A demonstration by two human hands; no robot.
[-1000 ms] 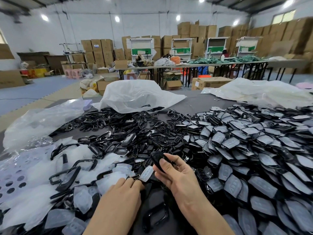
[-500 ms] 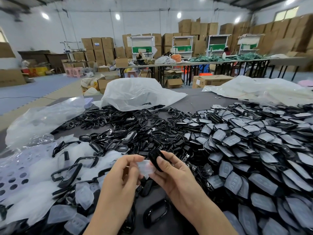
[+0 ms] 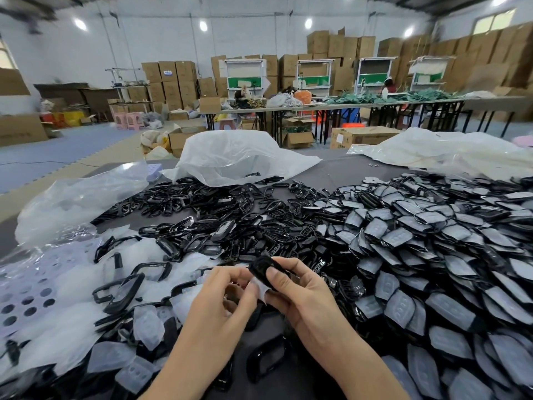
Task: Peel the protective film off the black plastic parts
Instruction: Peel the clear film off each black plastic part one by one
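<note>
Head view: at lower centre the right hand (image 3: 300, 293) grips a black part (image 3: 264, 268), thumb across its face and fingers curled behind, holding it tilted above the grey table (image 3: 340, 168). The left hand (image 3: 227, 295) pinches a white scrap of film (image 3: 261, 287) that hangs from the part's lower edge, just beside the right thumb. A second ago the left hand lay lower and flatter, with the film at its fingertips and clear of the part. Half a second ago it had risen and curled in. Now the two hands are nearly touching, and only a small patch of film shows between them. Whether the film is still stuck to the part cannot be told from here. I judge this to be the peel itself, either a fresh grip on the film or its last corner coming away, so this part is close to done. The task as a whole is far from done: a heap of filmed parts (image 3: 432, 255) fills the right of the frame. Stripped films (image 3: 72, 298) lie at lower left, bare frames (image 3: 230, 215) at centre, and a bag (image 3: 239, 157) sits behind them.
</note>
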